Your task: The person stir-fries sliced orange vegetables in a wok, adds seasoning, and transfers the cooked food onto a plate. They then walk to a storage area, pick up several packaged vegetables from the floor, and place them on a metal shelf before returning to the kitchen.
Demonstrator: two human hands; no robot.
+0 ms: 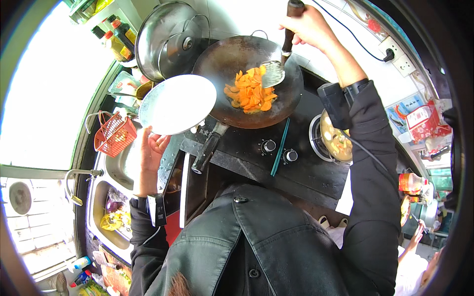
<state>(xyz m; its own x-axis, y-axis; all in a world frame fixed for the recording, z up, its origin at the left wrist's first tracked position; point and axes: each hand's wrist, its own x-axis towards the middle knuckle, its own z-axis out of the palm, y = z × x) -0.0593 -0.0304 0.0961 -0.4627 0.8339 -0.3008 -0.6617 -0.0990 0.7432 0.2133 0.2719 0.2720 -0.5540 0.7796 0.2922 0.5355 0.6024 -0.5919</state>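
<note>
My left hand point(154, 148) grips the near rim of a white plate point(178, 105), which is tilted beside the wok. No food shows on the plate's face. In my right hand point(313, 27) is the dark handle of a metal spatula point(274, 74). Its blade is down in the wok point(214, 63), against a heap of sliced carrots point(250, 90). The wok stands on the black stove point(244, 148), its long handle point(208, 151) pointing towards me.
A large metal lid point(170, 40) leans behind the plate. Green chopsticks point(280, 148) lie by the stove knobs point(269, 146). To the right, a pot of soup point(335, 138) sits on a burner, partly behind my forearm. A double sink point(118, 170) is at left; another person point(414, 266) is at lower right.
</note>
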